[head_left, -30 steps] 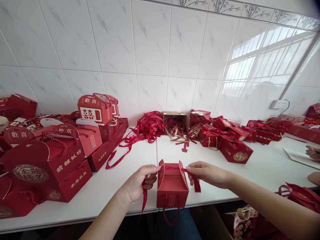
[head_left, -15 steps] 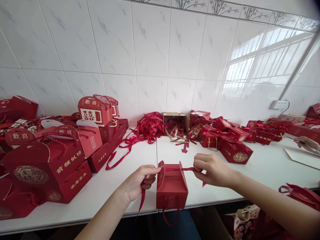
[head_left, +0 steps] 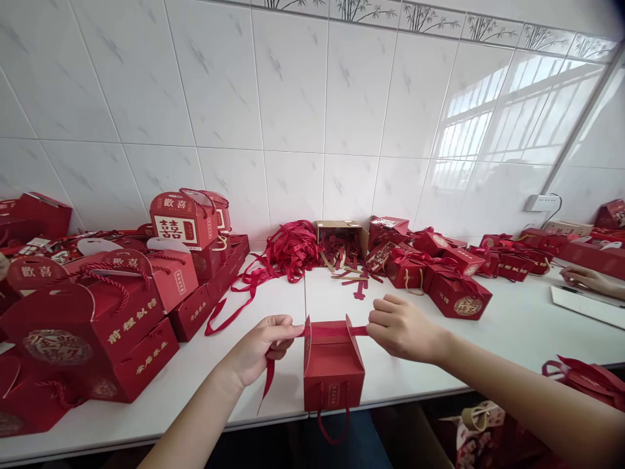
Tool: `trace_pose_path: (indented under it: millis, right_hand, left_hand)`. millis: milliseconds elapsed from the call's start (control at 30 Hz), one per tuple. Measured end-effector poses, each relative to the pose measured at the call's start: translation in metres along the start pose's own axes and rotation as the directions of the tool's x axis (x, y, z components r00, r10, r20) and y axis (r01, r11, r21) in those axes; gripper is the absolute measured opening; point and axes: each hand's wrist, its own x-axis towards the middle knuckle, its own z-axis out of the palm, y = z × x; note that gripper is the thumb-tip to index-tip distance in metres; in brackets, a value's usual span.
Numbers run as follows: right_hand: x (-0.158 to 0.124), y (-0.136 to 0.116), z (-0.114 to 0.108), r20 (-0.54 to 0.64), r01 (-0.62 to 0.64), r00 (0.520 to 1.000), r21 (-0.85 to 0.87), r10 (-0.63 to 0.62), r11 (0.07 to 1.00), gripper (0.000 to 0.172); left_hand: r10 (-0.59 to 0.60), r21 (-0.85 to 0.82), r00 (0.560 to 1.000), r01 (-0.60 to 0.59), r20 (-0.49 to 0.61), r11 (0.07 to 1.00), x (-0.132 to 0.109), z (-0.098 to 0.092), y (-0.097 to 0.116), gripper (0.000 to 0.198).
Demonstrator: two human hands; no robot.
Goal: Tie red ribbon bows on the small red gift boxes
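Ribbon [head_left: 359, 331]: straight, side to side across the box top
Box [head_left: 333, 378]: between the hands, at the table [head_left: 385, 371] edge
Left hand [head_left: 261, 345]: pinching ribbon, nearer the box
Right hand [head_left: 405, 329]: fist closed on ribbon

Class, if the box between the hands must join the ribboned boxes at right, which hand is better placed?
Right, I'd judge: the right hand is nearer the ribboned boxes; the left hand is across the box from them. Both grip the ribbon, so it would need releasing.
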Motion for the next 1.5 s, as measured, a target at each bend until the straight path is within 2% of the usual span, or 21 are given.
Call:
trace_pose_path:
  millis: [267,533,667,867,967,1100,1233,1333,1400,1467,1500]
  right_hand:
    - [-0.012,-0.011,0.024,0.030,-0.047,0.998,0.036,0.046,0.998,0.023]
    - [-0.024,-0.026,0.043,0.076,-0.120,0.991,0.083,0.114,0.989,0.024]
    - [-0.030,-0.024,0.045,0.154,-0.185,0.973,0.084,0.170,0.979,0.020]
    - [-0.044,-0.019,0.042,0.278,-0.262,0.929,0.033,0.243,0.965,0.014]
    - [-0.048,-0.017,0.040,0.326,-0.282,0.909,0.024,0.259,0.959,0.021]
    - [-0.052,-0.018,0.039,0.391,-0.312,0.877,0.019,0.280,0.950,0.029]
    - [-0.048,-0.023,0.040,0.466,-0.365,0.818,-0.034,0.338,0.930,0.029]
    - [-0.041,-0.026,0.039,0.540,-0.439,0.734,-0.086,0.412,0.894,0.033]
    - [-0.038,-0.027,0.034,0.582,-0.505,0.654,-0.139,0.483,0.852,0.042]
    - [-0.037,-0.026,0.026,0.629,-0.580,0.542,-0.200,0.557,0.790,0.054]
    - [-0.038,-0.025,0.021,0.656,-0.621,0.475,-0.221,0.586,0.752,0.056]
  left_hand:
    - [-0.103,-0.089,0.994,0.106,0.031,0.990,0.002,0.009,-0.031,0.052]
    - [-0.121,-0.102,0.993,0.122,0.010,0.987,0.002,-0.001,-0.048,0.055]
    - [-0.163,-0.034,0.987,0.162,-0.002,0.986,0.002,-0.003,-0.044,0.052]
    - [-0.157,0.124,0.984,0.166,-0.080,0.978,0.000,-0.008,-0.032,0.044]
    - [-0.140,0.176,0.985,0.157,-0.103,0.972,0.000,-0.013,-0.033,0.043]
    - [-0.092,0.334,0.984,0.140,-0.155,0.932,-0.005,-0.015,-0.035,0.047]
    - [-0.024,0.439,0.982,0.106,-0.187,0.892,-0.010,-0.015,-0.033,0.042]
    - [0.074,0.493,0.963,0.066,-0.258,0.868,-0.010,-0.018,-0.036,0.037]
    - [0.127,0.531,0.948,0.050,-0.291,0.846,-0.010,-0.021,-0.041,0.033]
    - [0.199,0.591,0.918,0.047,-0.344,0.805,-0.012,-0.024,-0.047,0.030]
    - [0.259,0.633,0.887,0.047,-0.382,0.773,-0.015,-0.024,-0.050,0.029]
